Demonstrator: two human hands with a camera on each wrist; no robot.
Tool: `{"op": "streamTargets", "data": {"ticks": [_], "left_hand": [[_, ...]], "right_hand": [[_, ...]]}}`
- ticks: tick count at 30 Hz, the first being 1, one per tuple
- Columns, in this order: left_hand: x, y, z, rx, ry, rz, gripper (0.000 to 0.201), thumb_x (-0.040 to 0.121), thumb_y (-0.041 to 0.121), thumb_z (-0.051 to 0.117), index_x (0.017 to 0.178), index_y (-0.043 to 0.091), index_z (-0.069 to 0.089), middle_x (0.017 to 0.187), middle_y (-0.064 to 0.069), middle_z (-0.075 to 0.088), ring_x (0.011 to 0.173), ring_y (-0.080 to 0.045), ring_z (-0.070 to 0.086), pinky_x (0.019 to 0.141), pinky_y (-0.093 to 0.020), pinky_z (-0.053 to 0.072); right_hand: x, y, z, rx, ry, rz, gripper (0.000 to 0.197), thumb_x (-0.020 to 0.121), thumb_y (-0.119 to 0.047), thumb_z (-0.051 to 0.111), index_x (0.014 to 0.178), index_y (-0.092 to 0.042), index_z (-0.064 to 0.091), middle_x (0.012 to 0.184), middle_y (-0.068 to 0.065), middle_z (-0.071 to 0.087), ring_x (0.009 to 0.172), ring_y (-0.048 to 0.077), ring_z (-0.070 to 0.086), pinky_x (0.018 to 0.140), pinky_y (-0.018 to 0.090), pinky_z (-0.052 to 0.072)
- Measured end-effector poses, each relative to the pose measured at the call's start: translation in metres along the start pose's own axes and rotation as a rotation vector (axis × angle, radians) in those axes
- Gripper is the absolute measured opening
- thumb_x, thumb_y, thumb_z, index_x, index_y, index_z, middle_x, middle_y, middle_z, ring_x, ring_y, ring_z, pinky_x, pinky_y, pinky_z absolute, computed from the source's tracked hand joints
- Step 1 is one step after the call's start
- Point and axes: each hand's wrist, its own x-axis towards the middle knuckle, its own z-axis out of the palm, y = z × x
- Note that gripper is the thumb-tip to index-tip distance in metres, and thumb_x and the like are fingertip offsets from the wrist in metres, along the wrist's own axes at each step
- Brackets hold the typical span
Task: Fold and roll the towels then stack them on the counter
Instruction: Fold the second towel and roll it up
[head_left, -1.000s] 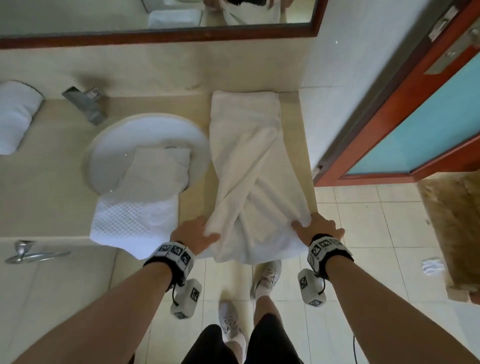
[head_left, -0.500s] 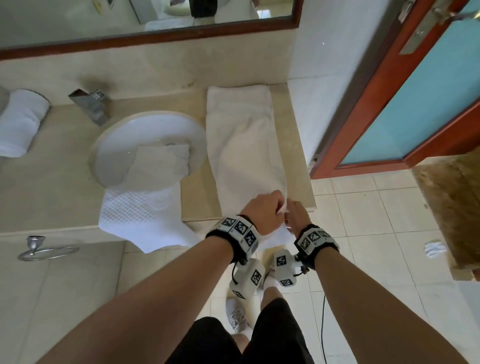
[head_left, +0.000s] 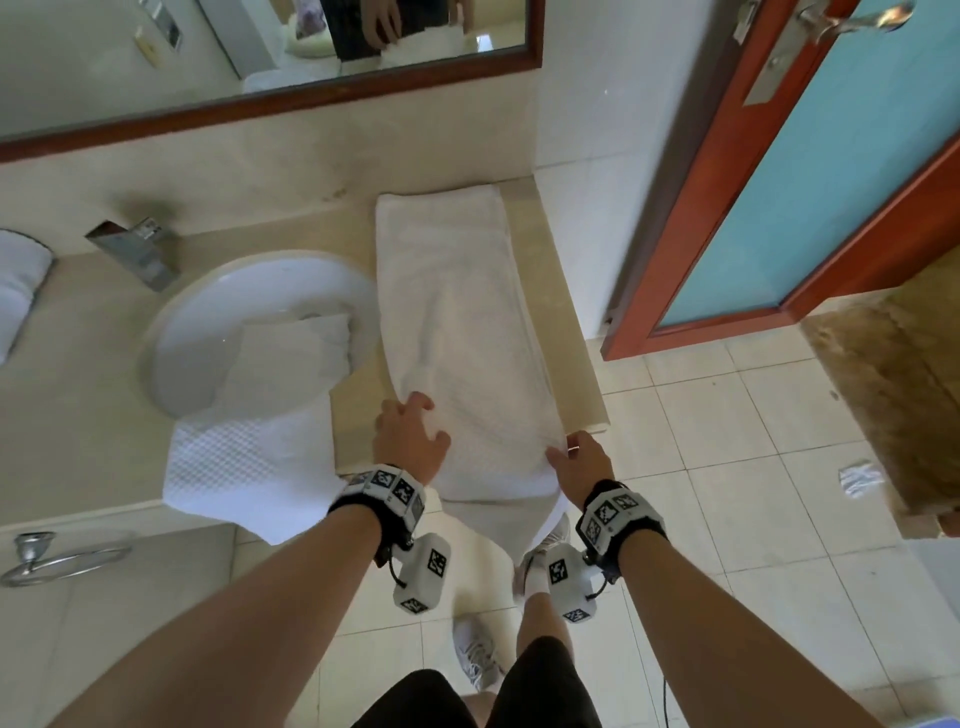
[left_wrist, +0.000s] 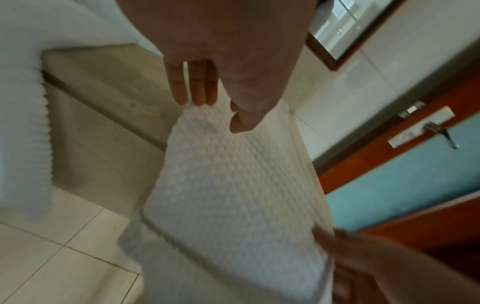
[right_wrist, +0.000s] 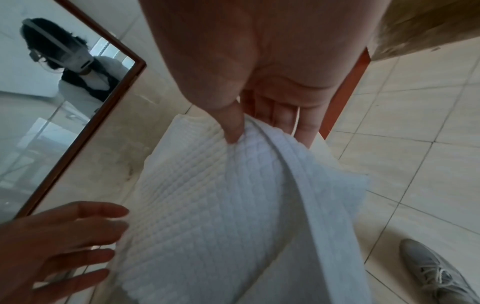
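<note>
A long white waffle towel (head_left: 457, 332) lies folded in a narrow strip on the counter (head_left: 78, 405), right of the sink, with its near end hanging over the front edge. My left hand (head_left: 410, 426) rests on the towel's left edge, its straight fingers (left_wrist: 194, 88) touching the cloth. My right hand (head_left: 571, 452) pinches the towel's right edge between thumb (right_wrist: 233, 127) and fingers, lifting the hem a little. A second white towel (head_left: 249, 426) lies half in the sink and droops over the counter front. A rolled towel (head_left: 21, 291) sits at the far left.
The round white sink (head_left: 208, 322) and a steel faucet (head_left: 135, 249) take up the counter's middle. A mirror (head_left: 260, 62) runs along the back wall. A red-framed door (head_left: 831, 182) stands to the right, past the counter's end. A towel ring (head_left: 52, 556) hangs below the counter.
The hands held the wide towel's near corners, came together as it was folded lengthwise, and now sit apart at the narrower strip's two edges. The left hand has let go.
</note>
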Motion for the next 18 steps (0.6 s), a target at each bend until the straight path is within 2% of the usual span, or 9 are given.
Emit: {"op": "streamTargets", "data": {"ticks": [2, 4, 6, 8, 11, 14, 15, 17, 18], "left_hand": [[0.014, 0.0, -0.009, -0.057, 0.007, -0.143, 0.052, 0.085, 0.03, 0.068, 0.129, 0.021, 0.042, 0.126, -0.012, 0.039, 0.11, -0.034, 0.048, 0.088, -0.039, 0.048], [0.03, 0.0, -0.011, -0.242, -0.002, -0.26, 0.062, 0.086, 0.026, 0.069, 0.135, 0.014, 0.034, 0.129, -0.016, 0.041, 0.108, -0.039, 0.053, 0.088, -0.041, 0.049], [0.043, 0.001, -0.013, -0.447, 0.011, -0.389, 0.058, 0.09, 0.023, 0.063, 0.136, 0.007, 0.031, 0.129, -0.019, 0.05, 0.108, -0.04, 0.057, 0.092, -0.041, 0.047], [0.055, -0.001, -0.015, -0.48, 0.047, -0.475, 0.04, 0.099, 0.022, 0.049, 0.131, 0.001, 0.039, 0.126, -0.02, 0.056, 0.109, -0.04, 0.058, 0.091, -0.039, 0.046], [0.068, -0.007, -0.015, -0.388, 0.006, -0.475, 0.029, 0.103, 0.016, 0.04, 0.12, -0.003, 0.054, 0.118, -0.022, 0.061, 0.106, -0.039, 0.059, 0.079, -0.034, 0.042], [0.073, -0.007, -0.015, -0.45, -0.07, -0.422, 0.023, 0.101, 0.016, 0.043, 0.114, 0.003, 0.057, 0.105, -0.022, 0.067, 0.079, -0.033, 0.064, 0.062, -0.032, 0.051], [0.075, -0.005, -0.016, -0.439, -0.082, -0.408, 0.024, 0.103, 0.022, 0.042, 0.104, 0.004, 0.058, 0.099, -0.021, 0.067, 0.072, -0.029, 0.061, 0.06, -0.031, 0.05], [0.076, 0.001, -0.018, -0.405, -0.116, -0.391, 0.043, 0.106, 0.035, 0.034, 0.082, 0.006, 0.055, 0.079, -0.015, 0.064, 0.063, -0.024, 0.056, 0.055, -0.029, 0.045], [0.076, 0.006, -0.021, -0.417, -0.143, -0.399, 0.049, 0.106, 0.04, 0.03, 0.078, 0.007, 0.053, 0.072, -0.012, 0.061, 0.06, -0.021, 0.055, 0.052, -0.027, 0.043]], "right_hand": [[-0.002, -0.001, 0.001, -0.008, 0.005, 0.022, 0.017, 0.096, -0.026, 0.056, 0.107, -0.015, 0.05, 0.108, 0.008, 0.063, 0.094, 0.027, 0.059, 0.085, 0.038, 0.05], [-0.004, -0.007, -0.001, -0.015, -0.012, 0.011, 0.021, 0.095, -0.026, 0.055, 0.111, -0.016, 0.046, 0.107, 0.008, 0.063, 0.093, 0.027, 0.061, 0.083, 0.038, 0.051], [-0.003, -0.017, -0.005, -0.005, 0.0, -0.032, 0.028, 0.094, -0.029, 0.057, 0.115, -0.017, 0.042, 0.103, 0.006, 0.062, 0.089, 0.025, 0.062, 0.078, 0.035, 0.051], [0.002, -0.03, -0.01, -0.013, 0.053, -0.11, 0.033, 0.093, -0.031, 0.059, 0.117, -0.018, 0.04, 0.1, 0.003, 0.061, 0.083, 0.02, 0.062, 0.074, 0.032, 0.049], [0.019, -0.053, -0.011, -0.086, 0.135, -0.189, 0.033, 0.093, -0.03, 0.06, 0.119, -0.019, 0.042, 0.107, 0.002, 0.057, 0.086, 0.019, 0.059, 0.074, 0.029, 0.044], [0.044, -0.072, -0.008, -0.132, 0.133, -0.17, 0.036, 0.092, -0.03, 0.061, 0.12, -0.02, 0.041, 0.112, 0.005, 0.054, 0.09, 0.025, 0.06, 0.076, 0.032, 0.047], [0.05, -0.078, -0.007, -0.14, 0.13, -0.153, 0.036, 0.092, -0.029, 0.061, 0.12, -0.02, 0.041, 0.113, 0.006, 0.053, 0.091, 0.027, 0.06, 0.077, 0.034, 0.048], [0.06, -0.088, -0.005, -0.156, 0.133, -0.126, 0.036, 0.092, -0.029, 0.062, 0.119, -0.018, 0.04, 0.113, 0.008, 0.053, 0.093, 0.03, 0.061, 0.077, 0.035, 0.048], [0.064, -0.092, -0.004, -0.168, 0.13, -0.11, 0.036, 0.092, -0.029, 0.063, 0.118, -0.017, 0.04, 0.111, 0.009, 0.054, 0.093, 0.031, 0.061, 0.076, 0.034, 0.046]]}}
